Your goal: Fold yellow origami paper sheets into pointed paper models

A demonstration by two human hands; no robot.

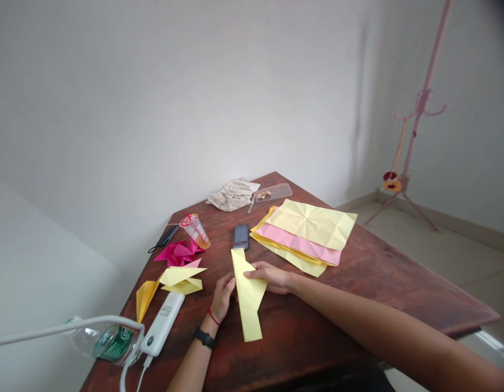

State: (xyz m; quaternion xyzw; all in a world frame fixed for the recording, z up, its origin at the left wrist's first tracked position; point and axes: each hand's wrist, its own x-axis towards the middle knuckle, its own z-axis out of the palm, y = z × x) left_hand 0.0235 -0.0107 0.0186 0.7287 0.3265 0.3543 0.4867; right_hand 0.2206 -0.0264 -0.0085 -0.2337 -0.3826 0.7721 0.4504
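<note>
In front of the phone (pixel 241 235), the right hand (pixel 273 277) grasps the folded paper (pixel 247 299); the left hand (pixel 223 295) is at its edge, grip state cannot be determined. Stacked sheets (pixel 304 231): right of the phone.

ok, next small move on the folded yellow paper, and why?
I'd probably press the right-side flap of the folded pale-yellow paper flatter: the right hand's thumb already lies on the paper's face near that flap, and the left hand is at the opposite edge, well placed to steady it.
</note>
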